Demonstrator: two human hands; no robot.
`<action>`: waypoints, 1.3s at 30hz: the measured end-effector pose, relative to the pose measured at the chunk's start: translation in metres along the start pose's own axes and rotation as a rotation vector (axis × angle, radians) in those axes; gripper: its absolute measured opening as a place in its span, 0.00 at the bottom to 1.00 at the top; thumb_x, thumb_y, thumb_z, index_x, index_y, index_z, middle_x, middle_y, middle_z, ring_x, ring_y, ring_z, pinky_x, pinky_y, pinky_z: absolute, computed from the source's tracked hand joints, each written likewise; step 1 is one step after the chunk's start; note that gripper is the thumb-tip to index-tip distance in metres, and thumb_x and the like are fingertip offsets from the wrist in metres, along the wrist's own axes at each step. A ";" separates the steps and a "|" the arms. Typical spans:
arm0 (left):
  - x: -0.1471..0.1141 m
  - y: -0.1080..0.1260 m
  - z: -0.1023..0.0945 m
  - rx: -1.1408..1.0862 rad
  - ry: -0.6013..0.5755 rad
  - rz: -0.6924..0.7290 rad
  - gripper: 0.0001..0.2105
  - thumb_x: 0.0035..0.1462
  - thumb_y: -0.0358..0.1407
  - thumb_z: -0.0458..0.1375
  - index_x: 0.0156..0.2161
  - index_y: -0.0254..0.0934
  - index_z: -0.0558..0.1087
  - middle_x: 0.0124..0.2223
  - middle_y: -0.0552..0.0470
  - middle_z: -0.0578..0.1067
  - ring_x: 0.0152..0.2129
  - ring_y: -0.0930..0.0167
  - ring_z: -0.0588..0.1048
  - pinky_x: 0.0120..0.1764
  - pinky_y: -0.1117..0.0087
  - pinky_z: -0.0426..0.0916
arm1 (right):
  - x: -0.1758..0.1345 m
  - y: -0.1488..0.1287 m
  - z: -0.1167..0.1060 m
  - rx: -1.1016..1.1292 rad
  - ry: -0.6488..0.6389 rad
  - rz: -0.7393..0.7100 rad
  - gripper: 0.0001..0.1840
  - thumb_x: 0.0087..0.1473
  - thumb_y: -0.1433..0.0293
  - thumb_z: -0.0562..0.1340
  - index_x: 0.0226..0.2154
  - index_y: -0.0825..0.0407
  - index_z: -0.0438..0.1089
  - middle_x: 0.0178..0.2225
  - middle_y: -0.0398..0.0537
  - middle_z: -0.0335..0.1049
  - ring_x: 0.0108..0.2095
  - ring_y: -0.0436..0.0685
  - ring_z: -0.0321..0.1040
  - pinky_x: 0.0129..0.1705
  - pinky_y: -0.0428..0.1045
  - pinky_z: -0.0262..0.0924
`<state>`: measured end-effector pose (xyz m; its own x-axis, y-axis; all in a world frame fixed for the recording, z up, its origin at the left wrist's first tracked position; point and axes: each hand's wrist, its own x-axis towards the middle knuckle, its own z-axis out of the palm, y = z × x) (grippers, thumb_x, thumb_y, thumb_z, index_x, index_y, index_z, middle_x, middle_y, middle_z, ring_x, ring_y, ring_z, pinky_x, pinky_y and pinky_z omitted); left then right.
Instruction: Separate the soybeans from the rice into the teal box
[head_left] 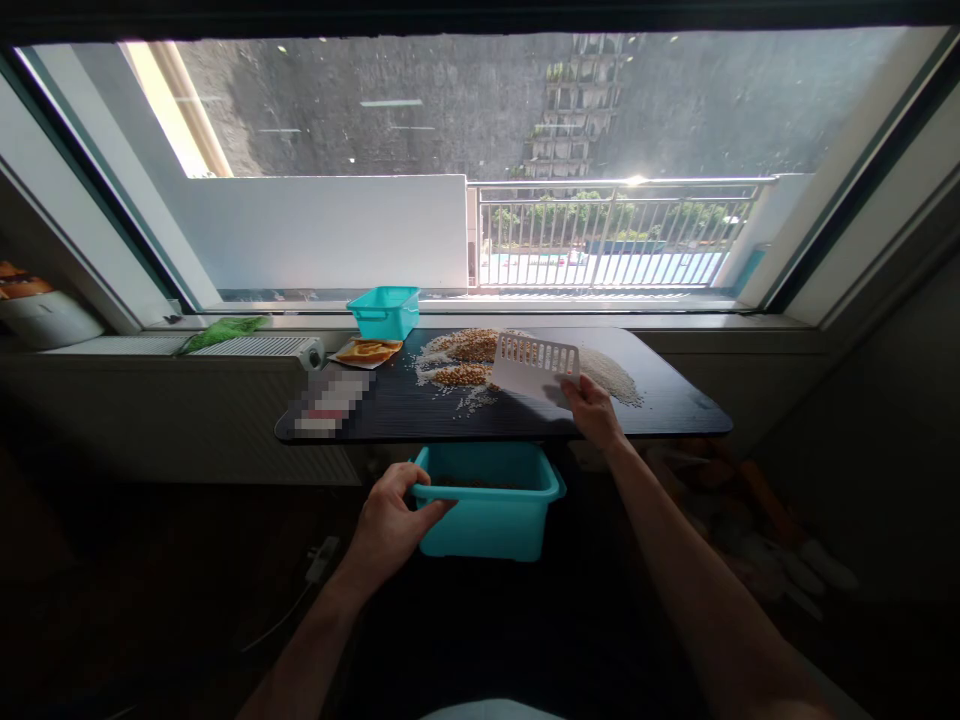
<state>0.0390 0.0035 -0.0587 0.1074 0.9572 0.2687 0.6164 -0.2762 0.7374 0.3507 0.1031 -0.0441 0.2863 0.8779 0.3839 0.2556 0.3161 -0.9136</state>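
My left hand (pixel 394 520) is closed on the near left corner of a turquoise plastic bin (pixel 484 525), held below the table's front edge. Some dark contents show inside the bin, too shaded to name. Between my right thumb and fingers is a pale slotted scraper (pixel 532 375); my right hand (pixel 596 410) grips its lower right corner. The scraper stands tilted over the table, slots toward the top. Beside and behind it spread orange-yellow kernels (pixel 461 375), like corn, mixed with white grains. A heap of white grains (pixel 611 378) lies right of the scraper, partly hidden by it.
The dark table (pixel 675 405) stands against the windowsill. A smaller turquoise bin (pixel 384 312) and an orange-and-white packet (pixel 367 352) are at its back left, near a blurred patch (pixel 330 402). A green cloth (pixel 225 333) lies on the radiator (pixel 289 347). A cable (pixel 281 615) hangs at lower left.
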 end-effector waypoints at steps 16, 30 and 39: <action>0.003 0.002 0.003 -0.008 -0.012 -0.030 0.14 0.48 0.48 0.61 0.29 0.39 0.70 0.35 0.53 0.71 0.33 0.67 0.72 0.36 0.69 0.66 | -0.011 -0.001 -0.016 0.050 -0.010 0.036 0.32 0.38 0.43 0.66 0.35 0.52 0.74 0.30 0.46 0.76 0.30 0.56 0.73 0.35 0.53 0.69; 0.004 0.006 0.003 -0.016 -0.011 -0.038 0.14 0.48 0.48 0.62 0.30 0.39 0.70 0.35 0.53 0.72 0.32 0.67 0.73 0.34 0.70 0.67 | 0.002 0.003 -0.008 0.101 0.013 0.065 0.28 0.39 0.46 0.66 0.35 0.51 0.73 0.30 0.45 0.76 0.29 0.56 0.73 0.34 0.52 0.69; 0.003 0.009 0.004 -0.017 0.004 -0.041 0.13 0.48 0.47 0.61 0.29 0.39 0.70 0.33 0.55 0.71 0.31 0.68 0.72 0.34 0.71 0.66 | -0.002 -0.006 -0.011 0.116 -0.025 0.098 0.26 0.39 0.50 0.67 0.35 0.52 0.75 0.31 0.45 0.76 0.30 0.56 0.72 0.35 0.52 0.69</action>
<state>0.0482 0.0042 -0.0535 0.0796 0.9674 0.2403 0.6067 -0.2383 0.7584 0.3588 0.0951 -0.0383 0.2813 0.9148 0.2897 0.1186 0.2664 -0.9565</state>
